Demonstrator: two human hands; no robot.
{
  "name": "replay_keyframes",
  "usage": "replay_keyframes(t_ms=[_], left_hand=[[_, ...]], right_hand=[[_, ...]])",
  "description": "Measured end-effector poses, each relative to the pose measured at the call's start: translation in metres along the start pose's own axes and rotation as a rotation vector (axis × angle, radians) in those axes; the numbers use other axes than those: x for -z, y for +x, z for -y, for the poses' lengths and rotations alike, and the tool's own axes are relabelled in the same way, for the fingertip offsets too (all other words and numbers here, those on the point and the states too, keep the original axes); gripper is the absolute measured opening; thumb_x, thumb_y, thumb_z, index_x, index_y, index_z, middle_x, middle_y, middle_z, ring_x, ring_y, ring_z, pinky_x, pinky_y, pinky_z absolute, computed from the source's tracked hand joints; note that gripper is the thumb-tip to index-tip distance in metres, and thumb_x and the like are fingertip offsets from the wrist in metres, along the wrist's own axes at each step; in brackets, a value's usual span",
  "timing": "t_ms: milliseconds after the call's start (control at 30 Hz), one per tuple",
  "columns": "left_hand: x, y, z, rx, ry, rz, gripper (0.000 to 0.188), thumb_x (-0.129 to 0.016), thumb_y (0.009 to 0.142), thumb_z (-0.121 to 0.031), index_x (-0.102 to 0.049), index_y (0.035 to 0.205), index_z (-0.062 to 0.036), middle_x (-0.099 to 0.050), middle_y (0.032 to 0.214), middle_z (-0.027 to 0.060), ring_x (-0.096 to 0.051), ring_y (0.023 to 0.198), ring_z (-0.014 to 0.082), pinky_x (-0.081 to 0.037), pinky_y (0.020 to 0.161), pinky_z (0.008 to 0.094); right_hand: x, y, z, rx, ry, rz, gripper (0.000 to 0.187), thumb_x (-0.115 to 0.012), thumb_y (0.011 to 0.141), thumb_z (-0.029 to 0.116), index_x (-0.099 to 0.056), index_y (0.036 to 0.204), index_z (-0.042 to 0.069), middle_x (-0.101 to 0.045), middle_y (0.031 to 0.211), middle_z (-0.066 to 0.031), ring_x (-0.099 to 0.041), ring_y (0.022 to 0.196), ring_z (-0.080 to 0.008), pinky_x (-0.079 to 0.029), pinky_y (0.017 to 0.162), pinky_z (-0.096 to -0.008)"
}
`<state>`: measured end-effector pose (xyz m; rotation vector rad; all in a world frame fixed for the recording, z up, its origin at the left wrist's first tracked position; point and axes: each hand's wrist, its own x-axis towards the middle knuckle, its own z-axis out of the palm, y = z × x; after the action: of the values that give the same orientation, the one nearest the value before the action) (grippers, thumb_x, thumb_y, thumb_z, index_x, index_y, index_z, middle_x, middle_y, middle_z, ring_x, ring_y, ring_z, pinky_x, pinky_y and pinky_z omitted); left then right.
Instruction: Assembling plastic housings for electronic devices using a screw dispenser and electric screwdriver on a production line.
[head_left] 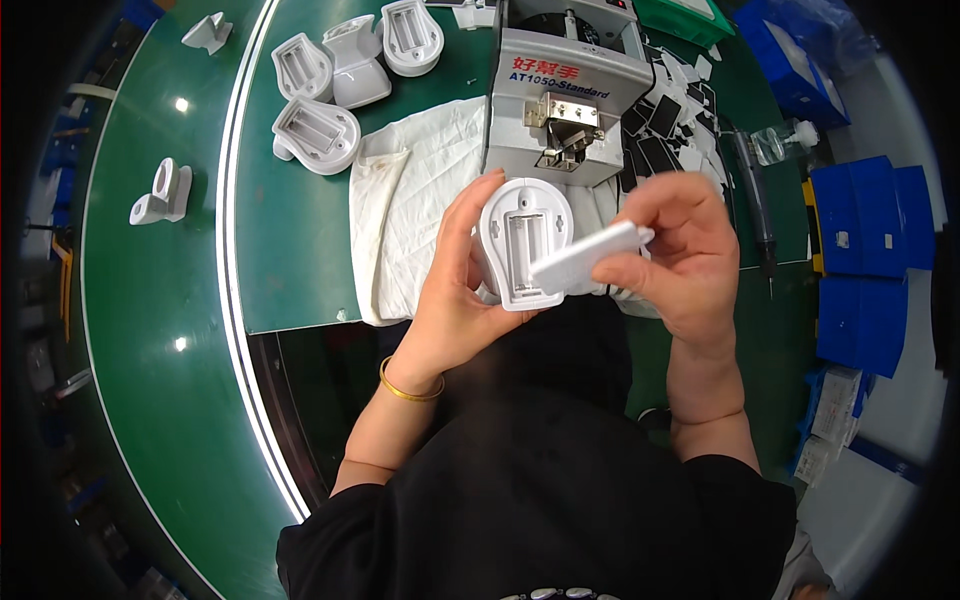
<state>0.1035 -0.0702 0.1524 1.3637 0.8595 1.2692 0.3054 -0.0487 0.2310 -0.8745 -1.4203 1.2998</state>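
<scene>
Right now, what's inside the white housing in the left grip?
A rectangular compartment with silvery parts. The white cover in the right grip blocks its lower right; what's there can't be seen.

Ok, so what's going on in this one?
A person's left hand holds a white housing with its open compartment in view. The right hand pinches a white cover, tilted and not fitted. More white housings lie on the green bench, left of the grey machine.
</scene>
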Motion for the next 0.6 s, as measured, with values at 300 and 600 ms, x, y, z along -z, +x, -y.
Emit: replay_keyframes(t_ms=[300, 600], left_hand=[[0.001, -0.003, 0.002, 0.092, -0.044, 0.051, 0.100, -0.083, 0.067, -0.001, -0.029, 0.151, -0.0080, -0.027, 0.154, 0.0139, -0.031, 0.144, 0.0283, -0.035, 0.113, 0.0401], [-0.001, -0.002, 0.001, 0.004, 0.113, 0.069, 0.096, -0.083, 0.065, -0.003, -0.034, 0.149, -0.0061, -0.028, 0.154, 0.0151, -0.031, 0.143, 0.0304, -0.033, 0.113, 0.0408]], right_hand=[[-0.013, 0.010, -0.007, -0.042, -0.188, 0.092, 0.034, -0.081, 0.074, -0.002, -0.070, 0.106, -0.002, -0.063, 0.086, -0.0031, -0.053, 0.073, -0.0070, -0.040, 0.064, -0.0206], [-0.002, 0.014, -0.019, 0.263, -0.704, 0.225, 0.034, -0.078, 0.078, 0.000, -0.074, 0.111, 0.007, -0.062, 0.110, -0.0088, -0.057, 0.090, -0.0106, -0.043, 0.071, -0.0210]])
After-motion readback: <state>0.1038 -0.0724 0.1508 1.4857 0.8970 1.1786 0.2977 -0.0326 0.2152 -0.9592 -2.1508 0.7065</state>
